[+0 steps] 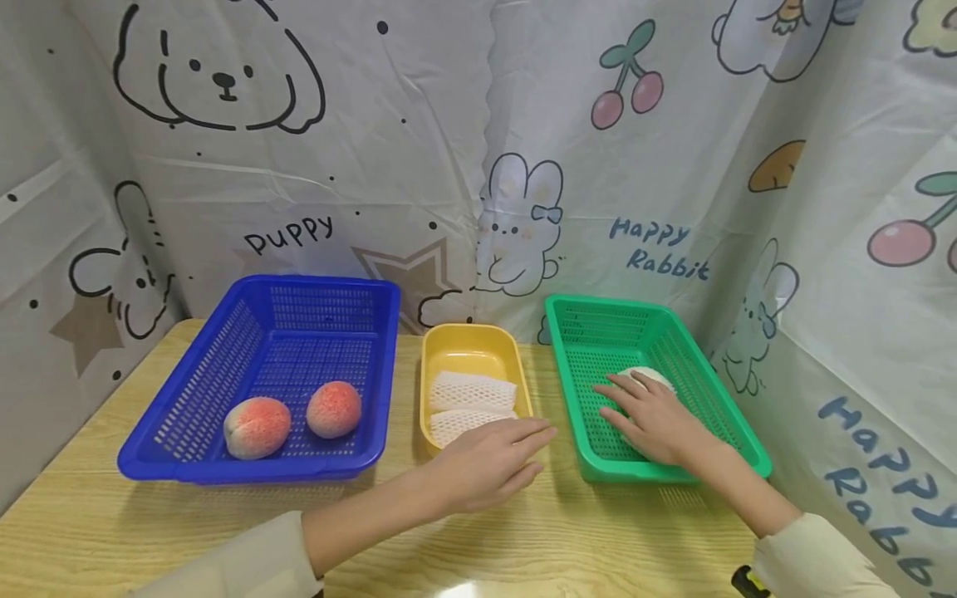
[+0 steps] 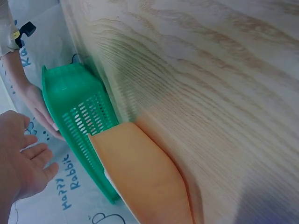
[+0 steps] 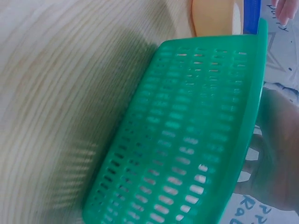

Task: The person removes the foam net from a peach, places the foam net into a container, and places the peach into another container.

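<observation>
My right hand (image 1: 658,419) reaches into the green basket (image 1: 748,432), fingers spread over a rounded white thing (image 1: 649,378) that it partly hides. In the right wrist view, the basket wall (image 3: 187,126) blocks sight of the fingertips. My left hand (image 1: 489,465) hovers at the near end of the yellow tray (image 1: 467,336), fingers extended and holding nothing. Two white foam fruit nets (image 1: 471,390) lie side by side in that tray, the nearer one partly covered by the left hand. The left wrist view shows the left hand (image 2: 28,158) with loosely bent, separate fingers.
To the left stands a blue basket (image 1: 389,357) with two pinkish peaches, one peach (image 1: 257,428) on the left and another peach (image 1: 334,409) beside it. All the containers rest on a wooden table (image 1: 478,548). A printed curtain (image 1: 419,124) hangs close behind and at the sides.
</observation>
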Tool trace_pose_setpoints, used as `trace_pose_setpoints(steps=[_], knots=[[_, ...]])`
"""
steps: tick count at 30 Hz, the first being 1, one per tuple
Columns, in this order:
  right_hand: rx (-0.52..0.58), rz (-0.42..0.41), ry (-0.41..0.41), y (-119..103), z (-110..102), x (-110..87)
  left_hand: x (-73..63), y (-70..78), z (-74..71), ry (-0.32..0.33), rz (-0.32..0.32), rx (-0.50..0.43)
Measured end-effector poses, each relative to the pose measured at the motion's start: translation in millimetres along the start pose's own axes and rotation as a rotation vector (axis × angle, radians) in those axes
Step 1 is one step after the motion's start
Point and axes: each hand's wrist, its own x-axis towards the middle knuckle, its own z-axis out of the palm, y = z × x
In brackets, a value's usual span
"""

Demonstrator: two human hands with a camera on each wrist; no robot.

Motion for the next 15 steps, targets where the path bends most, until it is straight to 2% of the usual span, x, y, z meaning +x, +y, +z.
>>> trace_pose_setpoints(steps=[5,15], knots=[[0.009,0.007,-0.003,8.2,1.5,-5.6,6.7,1.3,-1.4,-0.027,0.011,-0.017],[0.028,0.032,-0.031,20.0,3.9,-12.7,17.2,5.1,9.3,-0.042,0.048,-0.012]])
